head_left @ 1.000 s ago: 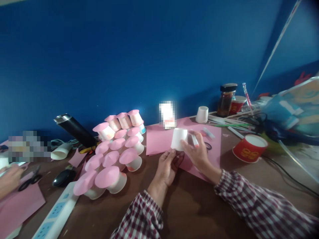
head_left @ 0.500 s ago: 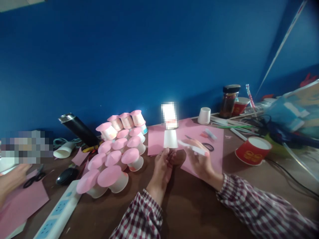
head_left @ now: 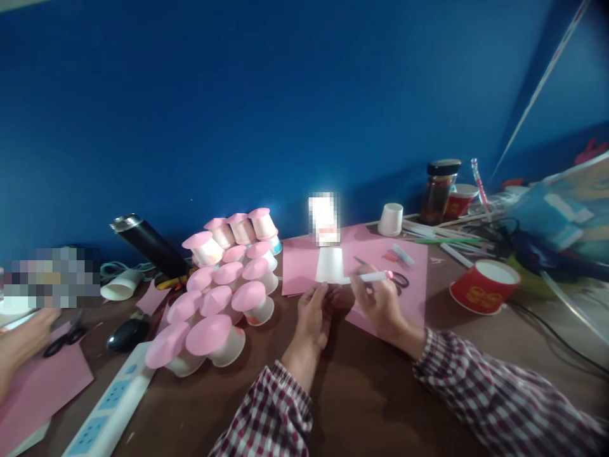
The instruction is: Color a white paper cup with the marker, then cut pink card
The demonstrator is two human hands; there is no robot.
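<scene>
"Paper cup, white, tapered, narrow end up: what has hold of it?"

"The bare left hand, closed lightly on the cup's near, lower edge with its fingers curled in. Whether the rim also rests on anything, I cannot tell."

"And the bare right hand?"

"Just right of the cup, pinched around a slim white marker pen with a pinkish-red end. The pen lies nearly level, its other end aimed at the cup's lower right side. Whether it touches there, I can't make out."

"How would you work well from that hold?"

"I'd grip the cup firmly enough to stop it spinning, without squeezing, since thin paper would probably dent. I'd brace the right wrist on the brown tabletop, bring the tip in lightly, and turn the cup rather than twist the pen."

"Anything nearby to mind?"

"Flat pink paper sheets lie behind and right of the cup, where stray ink could land. Dark-handled scissors lie on them, right of the cup, near the pen hand. White paper cups with pink conical paper tops stand to its left, so I'd keep the left forearm from nudging them"
</scene>
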